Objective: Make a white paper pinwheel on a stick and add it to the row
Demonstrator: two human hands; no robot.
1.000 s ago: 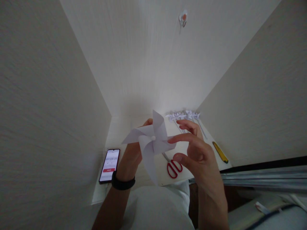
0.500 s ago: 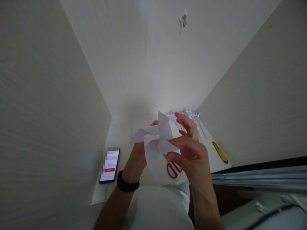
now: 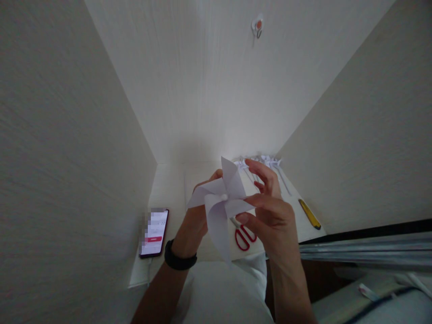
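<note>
The pinwheel [image 3: 221, 204] is white folded paper with four pointed blades meeting at a small round hub in the middle. It is held in the air above the table, its face turned toward the camera. One blade points up, one to the left, one to the right, and the longest hangs down, its tip over the lap.

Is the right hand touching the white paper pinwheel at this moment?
Touching. In the head view, the right hand has its thumb and index fingertip on a blade of the paper pinwheel, with no gap visible. The left hand holds it from behind.
</note>
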